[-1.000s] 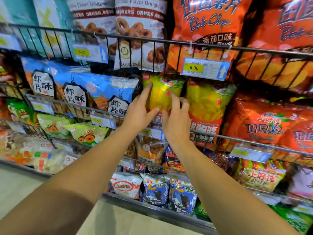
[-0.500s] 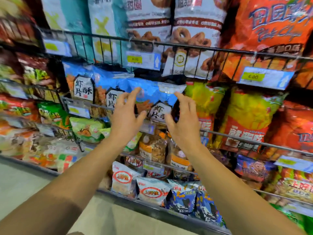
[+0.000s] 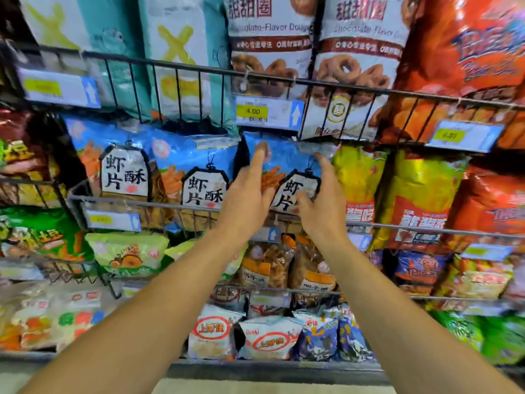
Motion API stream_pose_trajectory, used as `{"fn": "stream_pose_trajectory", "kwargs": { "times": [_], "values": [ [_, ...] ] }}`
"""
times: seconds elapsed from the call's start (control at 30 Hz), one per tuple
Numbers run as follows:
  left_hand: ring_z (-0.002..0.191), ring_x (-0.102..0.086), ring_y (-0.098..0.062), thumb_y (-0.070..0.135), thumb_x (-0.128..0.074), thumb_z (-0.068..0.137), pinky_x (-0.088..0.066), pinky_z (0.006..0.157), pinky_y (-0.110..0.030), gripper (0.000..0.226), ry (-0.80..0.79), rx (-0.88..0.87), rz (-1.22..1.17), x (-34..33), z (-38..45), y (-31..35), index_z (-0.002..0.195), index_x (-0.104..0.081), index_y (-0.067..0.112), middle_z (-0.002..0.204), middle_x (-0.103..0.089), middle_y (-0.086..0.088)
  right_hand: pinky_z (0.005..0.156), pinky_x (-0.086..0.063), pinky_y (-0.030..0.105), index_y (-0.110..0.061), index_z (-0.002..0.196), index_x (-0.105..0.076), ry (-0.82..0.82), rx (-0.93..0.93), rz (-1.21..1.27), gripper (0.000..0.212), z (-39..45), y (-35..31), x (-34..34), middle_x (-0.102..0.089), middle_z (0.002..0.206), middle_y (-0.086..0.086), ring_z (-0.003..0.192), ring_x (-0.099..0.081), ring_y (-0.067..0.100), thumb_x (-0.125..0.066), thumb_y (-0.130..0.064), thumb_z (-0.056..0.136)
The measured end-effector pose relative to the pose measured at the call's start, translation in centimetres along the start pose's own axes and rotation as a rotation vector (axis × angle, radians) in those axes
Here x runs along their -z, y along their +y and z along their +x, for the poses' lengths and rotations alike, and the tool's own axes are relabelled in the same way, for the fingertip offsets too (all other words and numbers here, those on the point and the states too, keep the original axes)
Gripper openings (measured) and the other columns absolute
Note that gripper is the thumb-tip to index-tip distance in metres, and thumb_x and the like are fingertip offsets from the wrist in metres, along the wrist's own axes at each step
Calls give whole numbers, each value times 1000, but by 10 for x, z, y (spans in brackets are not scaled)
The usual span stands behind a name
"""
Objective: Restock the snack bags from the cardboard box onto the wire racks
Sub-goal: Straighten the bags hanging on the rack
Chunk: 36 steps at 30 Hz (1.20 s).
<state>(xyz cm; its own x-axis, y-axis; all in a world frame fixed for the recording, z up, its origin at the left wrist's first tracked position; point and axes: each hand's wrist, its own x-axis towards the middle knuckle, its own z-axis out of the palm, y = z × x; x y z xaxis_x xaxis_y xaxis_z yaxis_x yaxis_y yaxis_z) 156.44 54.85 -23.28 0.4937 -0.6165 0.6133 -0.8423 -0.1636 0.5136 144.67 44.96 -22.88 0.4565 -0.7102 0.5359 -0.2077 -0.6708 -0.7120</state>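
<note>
The wire racks (image 3: pixel 181 70) rise in tiers, each fronted by thin black bars with price tags (image 3: pixel 269 112) clipped on; the top tier holds tall teal and white bags (image 3: pixel 181 52), chocolate doughnut bags (image 3: pixel 271 44) and big orange chip bags (image 3: pixel 468 52); the next tier down carries a row of blue prawn-cracker bags (image 3: pixel 170 163), yellow and red bags (image 3: pixel 414 200) just beside them, then orange ones at the far right; below sit pale green bags (image 3: pixel 127 251) and clear bags with orange labels (image 3: pixel 264 268); the lowest tier has white bags with red ovals (image 3: pixel 270 336) next to blue and white bags (image 3: pixel 335 336).
</note>
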Motion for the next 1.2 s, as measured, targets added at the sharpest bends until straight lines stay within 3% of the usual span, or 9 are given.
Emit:
{"fn": "stream_pose_trajectory", "kwargs": {
  "times": [0.1,0.2,0.33,0.43,0.53,0.7,0.9,1.0,1.2],
  "values": [
    [114,-59,-25,22,-54,101,-52,90,-43,78,-56,-7,-74,5,3,-5,160,-3,29,136,-53,-8,95,-39,20,-29,158,-21,-15,2,-30,68,-2,3,0,-46,146,-4,121,-51,16,-57,-17,102],
    [90,-60,-23,28,-51,102,-53,77,-44,80,-99,55,-17,5,4,-11,160,4,29,119,-58,-8,56,-41,34,-36,159,-10,-91,-20,-80,71,-5,4,-7,-64,93,-1,64,-58,22,-52,-24,103],
    [86,-60,-25,27,-51,102,-49,69,-38,82,-149,57,-77,10,4,-11,159,7,32,124,-57,-10,48,-34,32,-34,160,-6,-71,-16,-86,76,-12,4,-9,-59,73,2,50,-49,12,-54,-23,102],
    [82,-59,-18,23,-56,100,-39,59,-25,84,-160,44,-119,19,2,-9,160,3,34,139,-50,-4,57,-37,19,-37,159,-6,-25,14,-88,81,-16,3,-8,-60,105,-1,64,-43,2,-59,-25,99],
    [75,-48,-7,24,-60,98,-30,54,-15,85,-122,43,-81,30,-6,-7,159,-1,35,130,-53,2,79,-49,36,-35,158,-13,16,32,-110,80,-18,-2,-8,-44,148,1,93,-49,18,-63,-25,97],
    [91,-60,-14,26,-60,97,-50,79,-35,69,41,76,-79,66,-32,-9,156,-26,33,121,-58,2,101,-42,37,-20,151,-36,195,104,-192,66,-39,-14,-11,-46,139,7,125,-43,26,-67,-23,93],
    [118,-53,-30,27,-64,95,-47,93,-38,68,228,261,53,105,-37,-66,154,-30,28,139,-44,-10,100,-46,35,-32,156,-26,-219,228,-23,69,-49,-64,-48,-42,149,0,127,-49,21,-62,-26,98],
    [126,-49,-27,32,-66,96,-43,87,-33,82,143,301,80,107,-34,-77,159,-14,32,152,-38,-8,104,-34,25,-34,159,-15,-322,188,15,79,-41,-83,-71,-25,161,-5,142,-35,17,-65,-28,97],
    [88,-57,-16,21,-63,98,-37,59,-20,84,60,275,5,110,-21,-78,160,-8,34,133,-60,-7,91,-35,23,-38,159,-3,-357,78,130,92,-46,-91,-90,-12,165,-9,140,-34,11,-66,-22,94]
  ]
}}
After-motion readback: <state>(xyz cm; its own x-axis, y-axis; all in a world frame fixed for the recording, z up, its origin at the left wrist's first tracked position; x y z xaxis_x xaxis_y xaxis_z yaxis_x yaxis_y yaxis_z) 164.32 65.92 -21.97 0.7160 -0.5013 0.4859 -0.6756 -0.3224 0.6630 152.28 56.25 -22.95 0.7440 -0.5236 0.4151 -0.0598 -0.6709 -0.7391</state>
